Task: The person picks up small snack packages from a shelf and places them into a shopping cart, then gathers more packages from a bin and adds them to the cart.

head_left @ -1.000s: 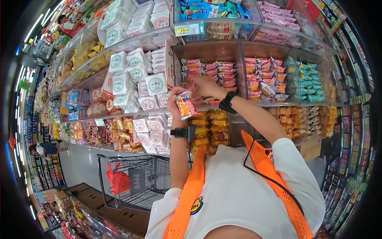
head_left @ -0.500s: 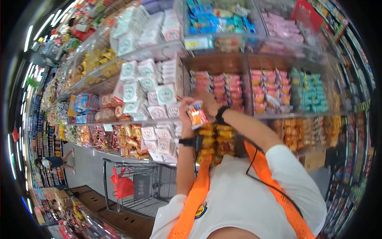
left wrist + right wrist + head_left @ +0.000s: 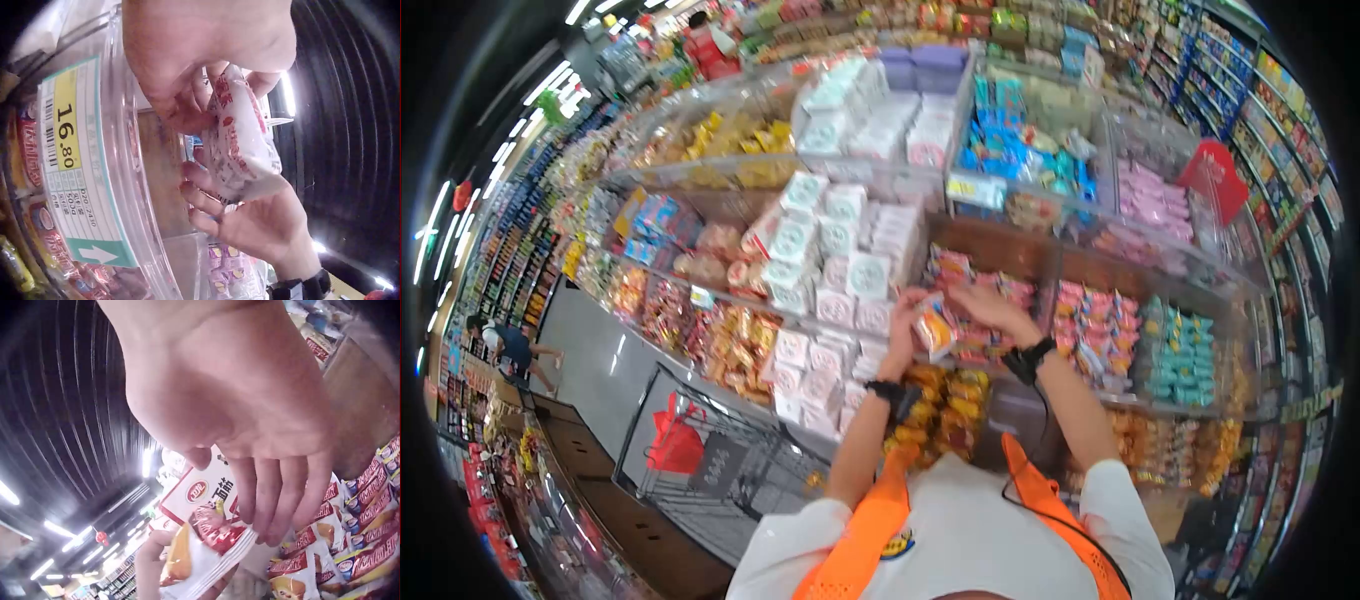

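My left hand (image 3: 907, 322) holds a small snack packet (image 3: 936, 330), white with red print and an orange picture. In the left wrist view that packet (image 3: 240, 134) shows its printed white back, pinched at its upper end by thumb and fingers. Close beside it, my right hand (image 3: 993, 310) hangs over a bin of pink-and-red packets. The right wrist view shows the right hand (image 3: 231, 406) with loosely bent fingers and nothing in their grip. Its fingertips are right by the sealed end of the packet (image 3: 206, 553).
White round-label packs (image 3: 835, 270) are stacked left of the hands. Teal packets (image 3: 1180, 350) fill a bin to the right. A price tag (image 3: 81, 162) sits on the clear bin edge. Lower left stands a shopping cart (image 3: 730, 470) with a red bag (image 3: 675, 440); a person (image 3: 510, 345) is beyond.
The head view has tilted and shifted, so shelves and hands appear lower and farther right. My right hand has drawn back a little from the left hand, which still holds the packet.
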The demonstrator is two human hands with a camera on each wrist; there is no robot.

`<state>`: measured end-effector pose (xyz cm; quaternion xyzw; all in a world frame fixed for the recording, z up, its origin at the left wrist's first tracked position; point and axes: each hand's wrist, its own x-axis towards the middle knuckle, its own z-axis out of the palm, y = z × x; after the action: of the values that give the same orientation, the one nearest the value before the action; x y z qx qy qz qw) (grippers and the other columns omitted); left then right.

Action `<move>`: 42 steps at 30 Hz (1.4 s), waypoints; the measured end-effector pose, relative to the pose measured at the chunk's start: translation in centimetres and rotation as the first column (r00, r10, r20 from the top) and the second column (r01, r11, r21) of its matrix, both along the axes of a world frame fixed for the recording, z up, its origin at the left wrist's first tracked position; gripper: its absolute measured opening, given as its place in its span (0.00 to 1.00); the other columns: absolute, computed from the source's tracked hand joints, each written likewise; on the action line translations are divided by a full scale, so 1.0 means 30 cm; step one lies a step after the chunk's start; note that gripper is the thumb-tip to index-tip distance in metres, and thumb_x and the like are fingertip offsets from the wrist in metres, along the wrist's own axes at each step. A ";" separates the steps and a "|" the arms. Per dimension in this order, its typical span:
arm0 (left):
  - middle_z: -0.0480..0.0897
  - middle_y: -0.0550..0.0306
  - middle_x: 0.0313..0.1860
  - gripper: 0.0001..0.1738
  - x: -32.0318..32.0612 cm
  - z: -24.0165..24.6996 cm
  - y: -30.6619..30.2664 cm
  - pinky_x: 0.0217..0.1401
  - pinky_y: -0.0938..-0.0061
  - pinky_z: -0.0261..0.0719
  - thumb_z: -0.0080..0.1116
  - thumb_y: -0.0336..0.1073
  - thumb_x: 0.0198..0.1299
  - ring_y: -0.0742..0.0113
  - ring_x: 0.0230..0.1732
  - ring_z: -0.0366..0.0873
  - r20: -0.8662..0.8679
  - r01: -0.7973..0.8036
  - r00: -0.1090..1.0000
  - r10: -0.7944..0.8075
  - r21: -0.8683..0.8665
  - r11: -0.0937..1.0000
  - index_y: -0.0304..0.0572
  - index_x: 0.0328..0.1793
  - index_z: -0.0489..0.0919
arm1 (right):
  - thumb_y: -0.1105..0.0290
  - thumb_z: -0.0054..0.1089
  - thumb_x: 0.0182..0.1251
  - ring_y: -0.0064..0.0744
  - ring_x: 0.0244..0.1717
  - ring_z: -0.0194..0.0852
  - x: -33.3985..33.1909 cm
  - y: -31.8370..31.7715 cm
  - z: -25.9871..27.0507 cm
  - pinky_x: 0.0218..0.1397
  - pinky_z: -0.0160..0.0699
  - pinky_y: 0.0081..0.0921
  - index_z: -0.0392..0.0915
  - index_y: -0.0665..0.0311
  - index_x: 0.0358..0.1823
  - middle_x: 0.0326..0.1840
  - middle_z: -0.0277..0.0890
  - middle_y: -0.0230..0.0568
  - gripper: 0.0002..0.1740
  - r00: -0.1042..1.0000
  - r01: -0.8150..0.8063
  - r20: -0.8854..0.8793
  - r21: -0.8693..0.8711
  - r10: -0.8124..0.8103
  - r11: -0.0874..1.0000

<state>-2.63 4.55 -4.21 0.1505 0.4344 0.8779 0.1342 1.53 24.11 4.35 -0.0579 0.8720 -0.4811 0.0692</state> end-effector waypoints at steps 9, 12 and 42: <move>0.76 0.53 0.52 0.22 0.060 0.135 -0.004 0.59 0.73 0.75 0.49 0.24 0.55 0.65 0.51 0.77 -0.174 -0.037 0.985 -0.001 -0.218 0.975 0.33 0.59 0.70 | 0.65 0.64 0.70 0.17 0.41 0.76 0.109 0.028 0.008 0.42 0.78 0.18 0.77 0.71 0.59 0.45 0.81 0.34 0.21 0.995 0.011 0.098 -0.367 0.027 0.930; 0.74 0.49 0.52 0.22 0.127 0.209 0.019 0.59 0.68 0.74 0.47 0.24 0.56 0.60 0.53 0.76 -0.324 -0.169 0.942 0.087 -0.237 0.957 0.32 0.59 0.70 | 0.68 0.67 0.64 0.25 0.40 0.82 0.042 0.041 -0.099 0.42 0.80 0.25 0.78 0.69 0.57 0.43 0.84 0.38 0.22 0.986 0.135 -0.068 -0.217 -0.153 0.967; 0.82 0.48 0.31 0.08 0.133 0.069 0.052 0.44 0.58 0.74 0.57 0.32 0.56 0.46 0.34 0.78 -0.842 -0.814 0.470 0.264 -0.299 0.498 0.40 0.40 0.82 | 0.59 0.66 0.66 0.43 0.60 0.77 0.331 0.062 -0.061 0.62 0.73 0.34 0.74 0.71 0.60 0.56 0.79 0.52 0.28 0.966 -0.200 0.193 0.119 0.175 0.972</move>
<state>1.37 6.12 -2.15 0.2515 0.7585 0.5145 -0.3109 11.45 25.97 2.51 -0.0917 0.8838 -0.4143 0.1972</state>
